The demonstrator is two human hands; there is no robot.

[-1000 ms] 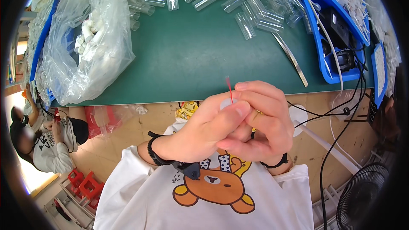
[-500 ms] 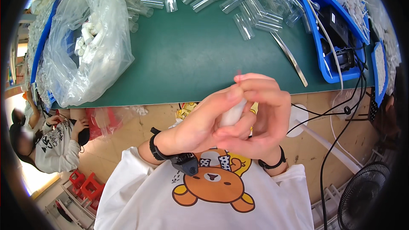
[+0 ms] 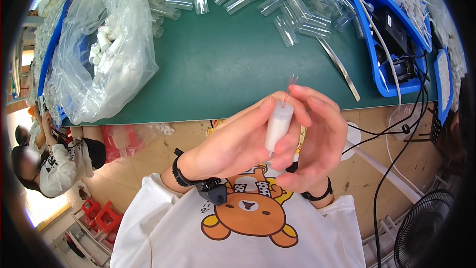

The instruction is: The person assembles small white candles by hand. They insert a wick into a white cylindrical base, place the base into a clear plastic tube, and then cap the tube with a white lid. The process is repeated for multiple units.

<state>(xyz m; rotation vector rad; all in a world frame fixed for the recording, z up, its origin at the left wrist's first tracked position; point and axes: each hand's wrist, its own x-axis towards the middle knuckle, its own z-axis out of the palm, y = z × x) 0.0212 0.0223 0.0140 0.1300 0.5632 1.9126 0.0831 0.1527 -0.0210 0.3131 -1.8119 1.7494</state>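
A white cylindrical tube (image 3: 279,128) with a pale end cap stands tilted in my left hand (image 3: 223,141), whose thumb and curled fingers close round it. Thin reddish wires (image 3: 289,91) stick up out of its upper end. Around the tube's right side curves my right hand (image 3: 325,136), fingers bent and thumb well apart from them. Its fingertips are close to the wires; whether they touch is hard to make out. Both hands are just in front of the table's near edge.
Clear plastic tubes (image 3: 285,31) are heaped along the back of the green table (image 3: 213,64). A plastic bag (image 3: 126,77) with white tubes sits left; tweezers (image 3: 339,69) and a blue tray (image 3: 389,92) with black devices are right. Cables hang at right; a person (image 3: 59,168) sits left.
My hands have parted slightly, baring more of the white tube and its wires. The right thumb has moved off to the right, away from the left hand's fingers.
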